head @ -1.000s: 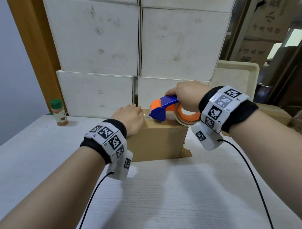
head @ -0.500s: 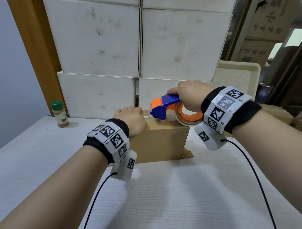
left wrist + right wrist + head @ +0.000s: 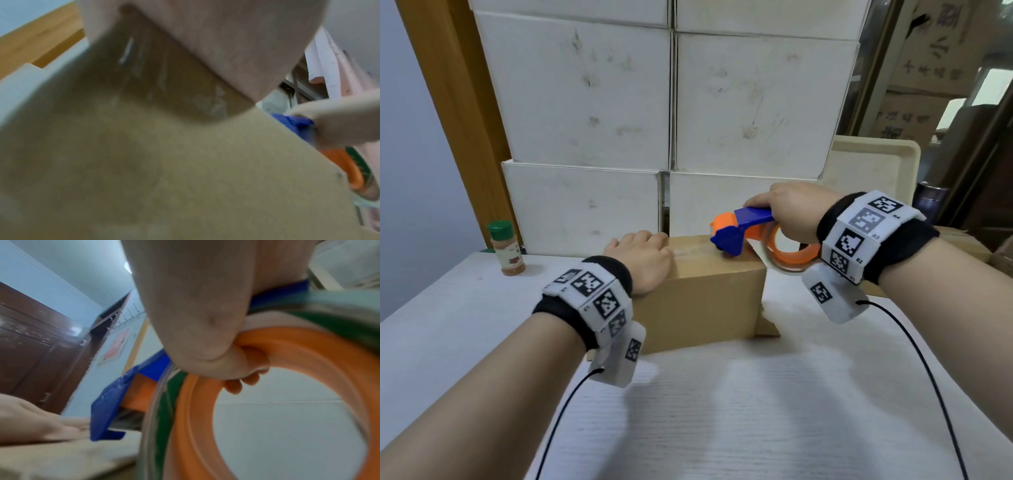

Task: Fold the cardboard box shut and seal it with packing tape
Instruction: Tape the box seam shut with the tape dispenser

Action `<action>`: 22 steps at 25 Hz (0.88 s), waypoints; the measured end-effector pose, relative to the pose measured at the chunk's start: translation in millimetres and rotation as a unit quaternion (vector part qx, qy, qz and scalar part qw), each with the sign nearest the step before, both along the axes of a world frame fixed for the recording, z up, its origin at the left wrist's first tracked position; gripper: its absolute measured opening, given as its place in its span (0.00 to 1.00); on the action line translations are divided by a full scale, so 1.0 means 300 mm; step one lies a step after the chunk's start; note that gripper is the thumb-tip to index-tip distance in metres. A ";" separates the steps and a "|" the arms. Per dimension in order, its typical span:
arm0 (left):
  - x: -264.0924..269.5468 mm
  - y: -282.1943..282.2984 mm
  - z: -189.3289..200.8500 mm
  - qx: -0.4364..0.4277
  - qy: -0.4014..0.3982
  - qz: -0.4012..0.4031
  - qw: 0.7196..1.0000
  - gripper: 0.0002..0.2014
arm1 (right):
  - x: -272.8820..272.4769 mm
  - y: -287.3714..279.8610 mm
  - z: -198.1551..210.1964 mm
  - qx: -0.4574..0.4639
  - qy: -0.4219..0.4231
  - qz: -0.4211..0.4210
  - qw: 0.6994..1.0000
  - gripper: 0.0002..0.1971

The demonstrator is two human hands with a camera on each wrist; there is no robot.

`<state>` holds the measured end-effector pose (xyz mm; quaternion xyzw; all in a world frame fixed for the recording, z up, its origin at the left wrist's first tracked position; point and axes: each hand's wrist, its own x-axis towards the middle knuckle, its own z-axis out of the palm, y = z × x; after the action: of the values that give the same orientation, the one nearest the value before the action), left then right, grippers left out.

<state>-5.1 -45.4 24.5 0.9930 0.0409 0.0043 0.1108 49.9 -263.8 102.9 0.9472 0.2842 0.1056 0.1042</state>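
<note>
A small brown cardboard box [image 3: 702, 298] stands on the white table with its top flaps down. My left hand [image 3: 643, 260] lies flat on the left part of its top [image 3: 185, 162], pressing it down. My right hand [image 3: 791, 212] grips an orange and blue tape dispenser [image 3: 750, 236] whose blue nose rests on the right part of the box top. A strip of clear tape [image 3: 688, 251] runs along the top between the left hand and the dispenser. In the right wrist view my fingers [image 3: 242, 379] curl through the orange ring [image 3: 308, 353] of the dispenser.
Stacked white boxes [image 3: 671, 137] stand right behind the cardboard box. A spice jar with a green cap [image 3: 506, 248] stands at the back left of the table [image 3: 756, 411]. A beige tray [image 3: 873, 171] leans at the back right. A loose flap [image 3: 767, 327] sticks out at the box's bottom right.
My right hand has drawn the dispenser to the right along the box top, laying tape behind it. The left hand stays pressed on the left part of the top.
</note>
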 end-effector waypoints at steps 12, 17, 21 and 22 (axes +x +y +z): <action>-0.007 -0.007 -0.003 0.002 -0.011 0.026 1.000 0.24 | 0.042 -0.099 -0.121 0.071 0.028 -0.008 0.997 0.37; -0.008 -0.017 0.011 0.002 0.013 0.038 0.999 0.23 | 0.034 -0.109 -0.145 0.101 0.033 -0.020 0.994 0.39; -0.005 -0.040 0.040 0.047 0.046 0.049 0.997 0.24 | 0.032 -0.111 -0.161 0.119 0.038 -0.022 0.992 0.39; 0.000 -0.053 0.053 0.056 0.036 0.044 0.997 0.23 | 0.033 -0.112 -0.162 0.119 0.038 -0.022 0.992 0.39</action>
<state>-5.0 -61.4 40.5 0.9944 0.0883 -0.0241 0.0533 59.8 -297.3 54.4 0.9622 0.2525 0.1000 -0.0184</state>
